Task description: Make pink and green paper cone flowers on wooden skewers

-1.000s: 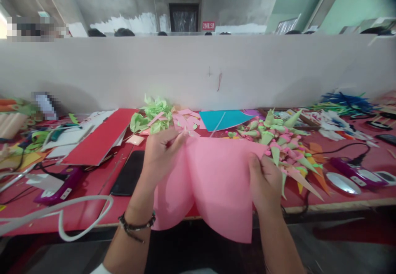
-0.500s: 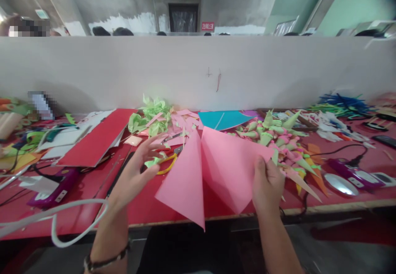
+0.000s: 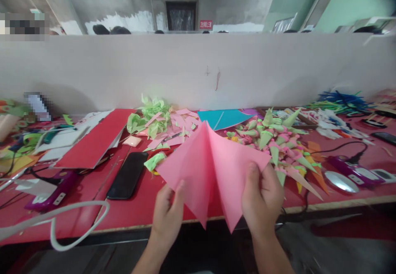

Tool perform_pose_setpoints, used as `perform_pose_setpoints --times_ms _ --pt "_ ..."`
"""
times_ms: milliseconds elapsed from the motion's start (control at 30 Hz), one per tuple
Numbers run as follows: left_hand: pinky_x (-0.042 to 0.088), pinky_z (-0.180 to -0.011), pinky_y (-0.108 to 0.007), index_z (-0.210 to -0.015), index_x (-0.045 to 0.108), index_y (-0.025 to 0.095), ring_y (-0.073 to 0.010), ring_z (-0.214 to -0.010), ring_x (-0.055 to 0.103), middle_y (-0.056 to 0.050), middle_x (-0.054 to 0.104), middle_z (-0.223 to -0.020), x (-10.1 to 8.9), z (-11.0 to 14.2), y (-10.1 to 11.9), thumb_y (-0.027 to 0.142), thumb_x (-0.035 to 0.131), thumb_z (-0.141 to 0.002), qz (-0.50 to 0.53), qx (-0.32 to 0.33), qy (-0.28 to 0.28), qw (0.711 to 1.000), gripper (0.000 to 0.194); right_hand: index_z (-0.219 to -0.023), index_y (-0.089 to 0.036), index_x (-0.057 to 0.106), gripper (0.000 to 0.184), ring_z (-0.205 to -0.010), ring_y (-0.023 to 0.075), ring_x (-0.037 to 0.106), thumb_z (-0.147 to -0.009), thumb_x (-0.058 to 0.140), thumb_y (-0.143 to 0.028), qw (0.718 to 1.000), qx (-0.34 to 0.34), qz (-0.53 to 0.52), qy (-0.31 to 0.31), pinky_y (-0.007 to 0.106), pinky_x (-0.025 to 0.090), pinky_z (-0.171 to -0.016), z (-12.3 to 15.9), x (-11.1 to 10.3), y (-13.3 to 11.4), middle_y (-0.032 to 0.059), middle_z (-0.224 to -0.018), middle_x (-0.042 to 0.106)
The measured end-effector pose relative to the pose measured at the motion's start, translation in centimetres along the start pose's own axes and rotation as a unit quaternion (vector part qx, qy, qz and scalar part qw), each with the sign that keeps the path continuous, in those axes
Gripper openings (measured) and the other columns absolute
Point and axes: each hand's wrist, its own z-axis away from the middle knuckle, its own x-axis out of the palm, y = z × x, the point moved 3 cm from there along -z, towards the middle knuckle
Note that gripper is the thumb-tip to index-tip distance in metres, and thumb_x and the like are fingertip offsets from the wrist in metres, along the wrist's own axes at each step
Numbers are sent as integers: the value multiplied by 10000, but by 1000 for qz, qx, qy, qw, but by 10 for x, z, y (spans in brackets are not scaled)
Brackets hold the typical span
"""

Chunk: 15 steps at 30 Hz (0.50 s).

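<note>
A folded sheet of pink paper (image 3: 235,158) stands above the table's front edge, creased into peaks and valleys with two points hanging down. My left hand (image 3: 169,208) pinches its left side, thumb on the near face. On the right side, my right hand (image 3: 262,195) grips the sheet between thumb and curled fingers. Beyond the paper lies a teal sheet (image 3: 219,119). A pile of small green and pink paper cones (image 3: 275,138) sits just past my right hand, and a black phone (image 3: 127,175) lies left of my left hand.
Crumpled green tissue paper (image 3: 154,111) and pink scraps lie at the back. A red board (image 3: 93,142) rests on white papers at left. Purple power strips (image 3: 51,189) stand on both sides, with a white cable (image 3: 77,241) looping in front. A pale partition (image 3: 154,67) closes the far side.
My left hand has come down and right, from open in the air to gripping the paper's left side. The sheet's lower points have spread apart, and the phone is now uncovered.
</note>
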Motion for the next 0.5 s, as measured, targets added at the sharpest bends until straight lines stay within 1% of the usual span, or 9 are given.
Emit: perform_pose_setpoints --times_ms 67,133,200,267,367,433,500 --pt "326 -400 -187 -529 434 166 -86 -439 376 35 370 -470 -13 -9 -1 437 417 -777 -3 -22 62 998 367 -702 -154 552 201 -570 123 477 -801 450 -296 1000 -13 16 -5 221 348 -534 -2 -4 3 3 -598 544" --pt "234 -357 -182 -483 330 181 -63 -403 273 55 276 -450 -29 -16 -2 449 424 -761 -20 -27 122 992 397 -664 -156 536 220 -551 114 452 -798 453 -309 999 -14 29 0 220 337 -526 -8 -8 10 -9 -568 515" --pt "199 -352 -185 -473 286 187 -58 -403 238 59 244 -451 -46 -20 -3 455 426 -748 -48 -22 166 985 408 -607 -161 491 262 -521 104 413 -803 435 -326 999 4 35 12 219 318 -506 -16 -13 19 -26 -527 459" --pt "187 -350 -190 -468 292 187 -59 -404 229 59 244 -449 -61 -22 -4 459 426 -736 -83 -16 193 978 405 -557 -172 424 299 -488 92 363 -807 416 -337 999 23 34 24 217 289 -477 -25 -18 28 -45 -491 383" --pt "176 -346 -196 -445 310 185 -60 -396 228 59 255 -429 -79 -23 -5 466 443 -699 -124 -13 202 971 402 -515 -184 342 328 -478 83 306 -789 429 -342 999 17 46 9 220 246 -457 -33 -23 33 -59 -480 305" --pt "170 -344 -197 -426 297 188 -60 -390 228 62 244 -413 -89 -22 -6 488 445 -678 -137 -30 216 966 419 -505 -188 310 345 -482 81 284 -780 437 -354 999 21 45 -3 223 234 -456 -37 -25 36 -62 -486 274" --pt "164 -345 -194 -425 283 191 -56 -386 217 67 223 -404 -97 -21 -6 502 437 -685 -137 -57 248 957 434 -517 -188 334 334 -492 84 288 -779 431 -372 998 46 35 7 227 242 -460 -40 -28 43 -59 -500 280"
